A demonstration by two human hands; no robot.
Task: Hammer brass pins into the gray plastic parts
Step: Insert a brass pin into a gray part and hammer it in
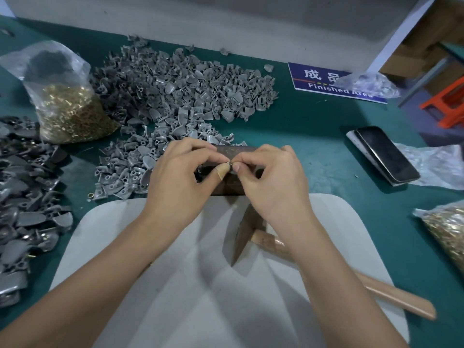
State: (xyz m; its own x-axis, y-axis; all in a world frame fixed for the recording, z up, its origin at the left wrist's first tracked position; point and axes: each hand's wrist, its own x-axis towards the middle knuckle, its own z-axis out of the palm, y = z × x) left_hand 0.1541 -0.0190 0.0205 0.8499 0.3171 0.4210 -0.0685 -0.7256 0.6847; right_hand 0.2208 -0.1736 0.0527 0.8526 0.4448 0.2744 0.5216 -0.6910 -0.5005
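While both hands work at the centre of the bench, the survey runs from the left edge. A heap of gray parts [27,202], some showing brass at the stem and so probably finished, lies far left. Behind it stands a clear bag of brass pins [70,114], open at the top. A large pile of gray plastic parts [180,96], judged unprocessed, spreads across the green bench [326,151] toward the middle.

The left hand [180,177] is closed in a pinch, its taped thumb [222,172] pressed against something small over a dark metal block [226,187]. The right hand [273,179] meets it fingertip to fingertip, also pinching. What each holds is too small and too hidden to name with certainty; a gray part and a pin is the likely reading.

The hammer [247,232] lies unheld on the white mat [175,285], head just below the block, handle running out to the right under the right forearm. Further right sit a phone [386,154], a blue sign [326,81] and a second bag of pins [449,229].

Step in hand, as judged: seating a pin in a part. Next move calls for the left hand to steady the part on the block while the right releases and takes the hammer.
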